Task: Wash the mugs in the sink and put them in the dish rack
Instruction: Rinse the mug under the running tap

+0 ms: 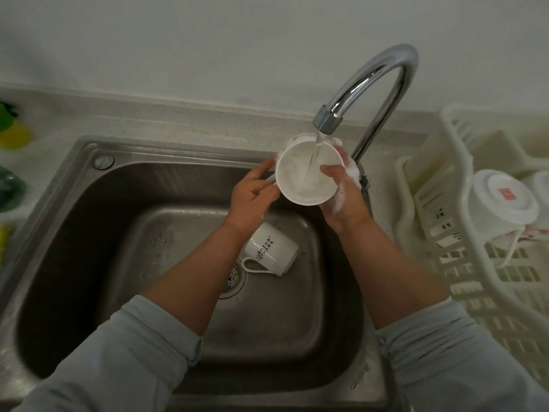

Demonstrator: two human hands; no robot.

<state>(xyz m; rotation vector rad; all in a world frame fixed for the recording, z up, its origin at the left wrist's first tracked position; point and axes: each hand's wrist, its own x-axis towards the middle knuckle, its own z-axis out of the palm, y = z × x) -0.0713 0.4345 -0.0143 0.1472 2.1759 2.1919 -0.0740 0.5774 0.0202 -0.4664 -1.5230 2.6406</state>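
Left grip (252, 197), right grip (341, 196) on mug (292, 185)

Held mug (292, 179): handle mostly hidden inside the curled fingers of the left hand (254, 200).
Right hand (344, 197): thumb on the rim; fingers largely behind the mug wall and coated in foam (352, 171).
Tap (383, 78): foot hidden behind the right hand.
Lying mug (271, 249), floor of sink (89, 218): far end under the left forearm (193, 281); print too small to read.
Drain (234, 281): partly covered by that mug and the forearm.
Left edge of worktop (178, 120): green and yellow things (10, 126), blurred and cut off by the frame; cannot identify.
Dish rack (457, 162), right edge: cut off by the frame.
Upturned mug (502, 200): red mark unreadable; white item (542, 185) beside it cut off.
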